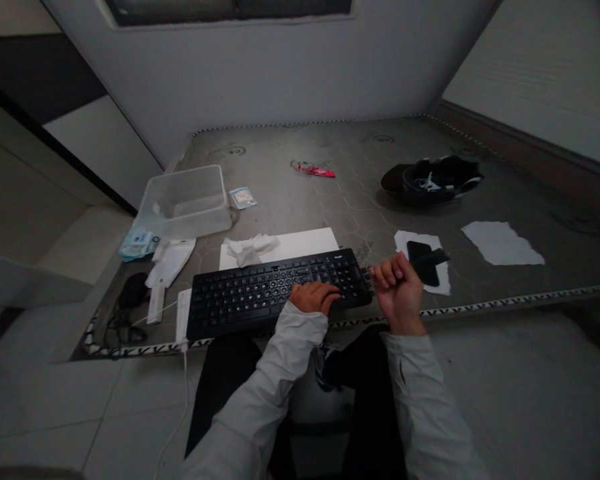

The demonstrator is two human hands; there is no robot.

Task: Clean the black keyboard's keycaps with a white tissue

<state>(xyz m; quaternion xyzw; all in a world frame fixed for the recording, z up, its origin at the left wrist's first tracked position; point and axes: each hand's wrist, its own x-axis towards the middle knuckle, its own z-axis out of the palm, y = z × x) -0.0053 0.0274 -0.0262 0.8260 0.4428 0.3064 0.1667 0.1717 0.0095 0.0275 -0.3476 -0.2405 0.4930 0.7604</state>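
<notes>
Steadying the keyboard (260, 293) at the mattress (330, 200) edge, the left hand (314, 297) lies on its right-hand keys, fingers bent, gripping nothing. The right hand (399, 290) is curled into a fist at the keyboard's right end, beside a black thing (423, 261) on paper; what it pinches, if anything, I cannot tell. The work seems to be at that corner, and any move there needs the keyboard pinned

The keyboard (250, 297) was matt black plastic. The tub (185, 200) was clear, smooth plastic. The mattress (330, 200) had a dull grey quilted cloth cover. The torn sheet (503, 242) looked like matt white paper, and the wad (247, 250) like crumpled tissue. The red wrapper (314, 171) was glossy. The 2 sleeves (280, 373) were pale, smooth cloth.
</notes>
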